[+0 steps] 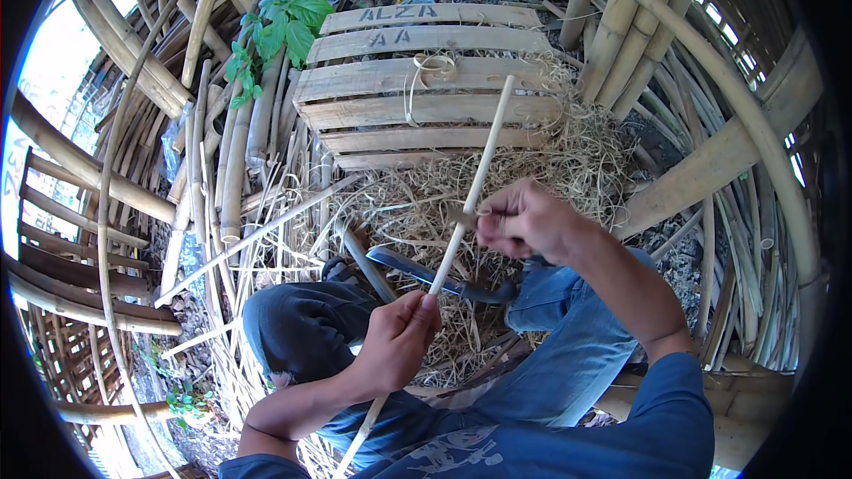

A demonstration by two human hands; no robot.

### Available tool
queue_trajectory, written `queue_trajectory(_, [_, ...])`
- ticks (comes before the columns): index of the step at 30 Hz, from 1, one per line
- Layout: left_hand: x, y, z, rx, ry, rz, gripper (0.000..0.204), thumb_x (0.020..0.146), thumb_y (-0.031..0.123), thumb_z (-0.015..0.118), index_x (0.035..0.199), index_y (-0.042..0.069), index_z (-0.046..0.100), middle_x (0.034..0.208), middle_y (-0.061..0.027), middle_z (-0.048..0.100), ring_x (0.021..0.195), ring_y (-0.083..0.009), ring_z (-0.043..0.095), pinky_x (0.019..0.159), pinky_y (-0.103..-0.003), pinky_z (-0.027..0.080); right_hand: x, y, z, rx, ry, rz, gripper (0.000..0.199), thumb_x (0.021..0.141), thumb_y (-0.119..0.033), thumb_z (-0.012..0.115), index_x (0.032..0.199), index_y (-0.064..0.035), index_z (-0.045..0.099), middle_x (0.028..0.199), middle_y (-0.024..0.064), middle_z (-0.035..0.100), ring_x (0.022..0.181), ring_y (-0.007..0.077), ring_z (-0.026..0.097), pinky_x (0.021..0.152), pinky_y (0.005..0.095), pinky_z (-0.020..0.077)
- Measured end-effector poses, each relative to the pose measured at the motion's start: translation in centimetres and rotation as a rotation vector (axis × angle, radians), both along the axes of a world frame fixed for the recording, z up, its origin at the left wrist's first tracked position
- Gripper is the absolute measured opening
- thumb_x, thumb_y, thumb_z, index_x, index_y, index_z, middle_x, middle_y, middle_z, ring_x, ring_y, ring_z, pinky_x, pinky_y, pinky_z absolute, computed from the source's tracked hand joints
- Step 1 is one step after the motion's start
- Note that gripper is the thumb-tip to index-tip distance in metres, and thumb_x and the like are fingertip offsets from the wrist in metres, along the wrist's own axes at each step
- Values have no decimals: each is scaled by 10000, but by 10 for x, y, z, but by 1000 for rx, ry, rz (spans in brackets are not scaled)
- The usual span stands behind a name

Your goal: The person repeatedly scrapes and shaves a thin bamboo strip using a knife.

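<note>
A long pale bamboo strip [491, 137] slants from my lap up toward the wooden slats. My left hand [399, 341] is closed around its lower part, thumb lying along it. Farther up, my right hand [524, 220] pinches a small dark flat piece, blade-like, against the strip [462, 219]; its exact kind is too blurred to tell. Below the strip, between my knees, lies a large knife [404, 263] with a dark handle, partly covered by the strip.
Curly shavings [408, 204] cover the ground ahead. A slatted wooden crate [426, 75] stands beyond them, a thin loop of shaving [435, 71] on it. Bamboo poles [232, 177] lie at left beside a green-leaved plant [288, 27]. A curved pole [750, 106] arches at right.
</note>
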State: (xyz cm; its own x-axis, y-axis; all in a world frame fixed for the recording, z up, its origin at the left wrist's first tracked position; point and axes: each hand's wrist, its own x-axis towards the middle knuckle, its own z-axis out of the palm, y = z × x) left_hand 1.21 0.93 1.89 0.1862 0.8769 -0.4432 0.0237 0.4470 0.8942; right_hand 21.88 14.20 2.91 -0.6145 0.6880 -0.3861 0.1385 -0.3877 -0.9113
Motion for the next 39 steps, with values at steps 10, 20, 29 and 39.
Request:
queue_trajectory(10, [2, -4, 2, 111, 97, -45, 330, 1025, 234, 405, 791, 29, 518, 563, 41, 430, 480, -19, 365, 439, -197, 283, 9, 5, 6, -1, -15, -27, 161, 883, -48, 591, 757, 46, 625, 554, 23, 534, 398, 64, 391, 363, 214, 264])
queue_trajectory(20, [0, -9, 6, 30, 44, -55, 346, 1023, 243, 415, 776, 26, 523, 557, 45, 410, 495, -21, 329, 443, -220, 265, 33, 28, 2, -4, 37, -182, 170, 878, -69, 567, 731, 15, 583, 545, 32, 496, 400, 63, 363, 362, 231, 245])
queue_trajectory(29, [-1, -13, 10, 19, 51, -79, 338, 1020, 228, 426, 776, 18, 530, 560, 38, 424, 504, -22, 338, 448, -221, 266, 59, 45, 3, 18, 73, -308, 186, 876, -73, 542, 700, -13, 553, 519, 15, 463, 363, 65, 325, 338, 237, 231])
queue_trajectory(39, [-4, -23, 8, 77, 68, -143, 336, 1014, 229, 441, 777, 13, 539, 568, 41, 424, 523, -22, 357, 459, -226, 283, 119, 79, 0, 73, 196, -600, 89, 894, -85, 534, 824, -32, 523, 557, -41, 433, 397, 45, 339, 361, 213, 237])
